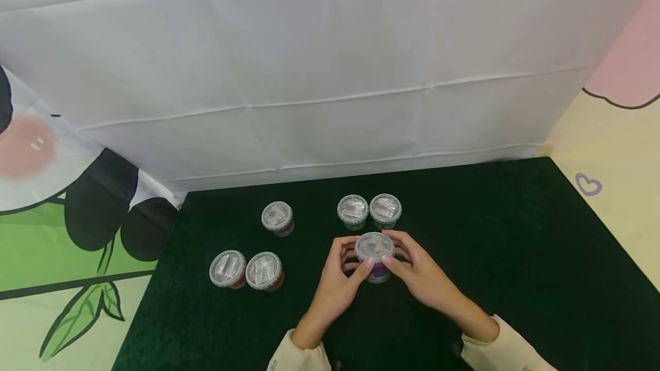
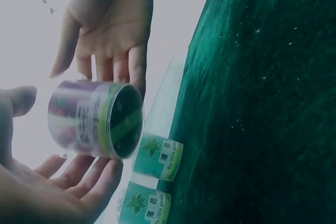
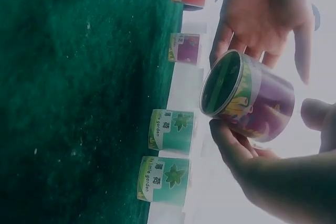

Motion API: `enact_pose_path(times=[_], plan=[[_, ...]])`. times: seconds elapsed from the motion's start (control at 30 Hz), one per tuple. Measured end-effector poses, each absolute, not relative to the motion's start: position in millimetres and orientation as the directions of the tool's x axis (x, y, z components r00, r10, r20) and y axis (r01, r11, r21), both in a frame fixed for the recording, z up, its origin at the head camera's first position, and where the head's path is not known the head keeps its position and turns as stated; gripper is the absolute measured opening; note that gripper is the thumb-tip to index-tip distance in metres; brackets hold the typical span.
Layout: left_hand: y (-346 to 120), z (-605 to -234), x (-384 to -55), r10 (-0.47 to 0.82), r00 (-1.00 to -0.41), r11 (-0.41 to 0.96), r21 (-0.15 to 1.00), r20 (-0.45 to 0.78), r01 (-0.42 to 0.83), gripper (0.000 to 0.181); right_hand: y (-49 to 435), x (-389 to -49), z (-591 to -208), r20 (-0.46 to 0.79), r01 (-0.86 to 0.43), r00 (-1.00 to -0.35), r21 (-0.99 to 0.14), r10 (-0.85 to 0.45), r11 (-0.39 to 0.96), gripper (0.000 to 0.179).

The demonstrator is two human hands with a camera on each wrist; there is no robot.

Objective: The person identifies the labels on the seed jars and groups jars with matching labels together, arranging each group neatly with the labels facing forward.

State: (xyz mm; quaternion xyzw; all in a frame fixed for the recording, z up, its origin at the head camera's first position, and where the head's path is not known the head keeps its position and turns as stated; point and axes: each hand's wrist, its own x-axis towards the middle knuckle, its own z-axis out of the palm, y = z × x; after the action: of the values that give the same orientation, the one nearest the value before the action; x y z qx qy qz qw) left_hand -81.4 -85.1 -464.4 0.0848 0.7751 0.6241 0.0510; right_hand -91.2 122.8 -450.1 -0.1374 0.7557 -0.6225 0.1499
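Note:
Between my two hands is a small clear-lidded plastic tub with a purple label [image 1: 375, 248], raised off the table; both wrist views show its underside. My left hand [image 1: 337, 282] grips its left side, thumb at the near side below the lid. On the opposite side my right hand [image 1: 425, 279] holds it the same way. In the right wrist view, yellow drawings mark the lower part of the purple tub [image 3: 257, 95]. Just beyond the hands stand two green-labelled tubs side by side, the left one [image 1: 353, 212] and the right one [image 1: 385, 210].
Another purple-labelled tub [image 1: 277, 217] stands at the back left of the dark green table [image 1: 495, 245]. Two red-labelled tubs, one [image 1: 228, 269] left of the other [image 1: 265, 271], sit together nearer the front left. A white cloth wall [image 1: 309, 73] rises behind the table.

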Motion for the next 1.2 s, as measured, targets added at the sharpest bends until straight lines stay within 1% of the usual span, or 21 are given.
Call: enact_pose_path(times=[0.13, 0.23, 0.37, 0.5, 0.73, 0.83, 1.03, 1.2], plan=[[-92.6, -460.6, -82.8, 0.232, -0.973, 0.189, 0.980, 0.010, 0.055, 0.042, 126.5, -94.4, -448.6, -0.050, -0.033, -0.901, -0.982, -0.431, 0.184, 0.057], [-96.9, -458.0, -84.9, 0.259, -0.966, 0.169, 0.985, -0.002, 0.044, 0.042, 130.0, -96.4, -447.8, -0.058, -0.021, -0.884, -0.986, -0.465, 0.163, 0.058], [-100.9, -455.9, -86.5, 0.315, -0.948, 0.152, 0.988, -0.046, 0.003, 0.048, 132.1, -97.9, -447.7, -0.079, 0.013, -0.860, -0.991, -0.504, 0.135, 0.057], [-103.7, -455.5, -85.7, 0.353, -0.933, 0.140, 0.990, -0.072, -0.024, 0.053, 130.5, -98.0, -447.5, -0.077, 0.010, -0.852, -0.991, -0.518, 0.130, 0.055], [-104.5, -453.7, -82.6, 0.275, -0.961, 0.158, 0.987, -0.026, 0.019, 0.052, 122.0, -96.2, -443.1, -0.066, -0.022, -0.878, -0.984, -0.474, 0.177, 0.056], [-106.1, -450.6, -82.3, 0.254, -0.967, 0.181, 0.983, -0.005, 0.042, 0.052, 116.7, -97.2, -441.3, -0.047, -0.040, -0.880, -0.984, -0.472, 0.171, 0.056], [-116.8, -442.4, -84.6, 0.241, -0.970, 0.224, 0.971, 0.032, 0.087, 0.051, 106.9, -102.6, -437.2, -0.004, -0.086, -0.868, -0.983, -0.496, 0.160, 0.056], [-130.7, -432.6, -87.4, 0.236, -0.971, 0.251, 0.963, 0.036, 0.096, 0.050, 96.1, -109.5, -432.0, 0.040, -0.134, -0.844, -0.981, -0.535, 0.138, 0.055]])
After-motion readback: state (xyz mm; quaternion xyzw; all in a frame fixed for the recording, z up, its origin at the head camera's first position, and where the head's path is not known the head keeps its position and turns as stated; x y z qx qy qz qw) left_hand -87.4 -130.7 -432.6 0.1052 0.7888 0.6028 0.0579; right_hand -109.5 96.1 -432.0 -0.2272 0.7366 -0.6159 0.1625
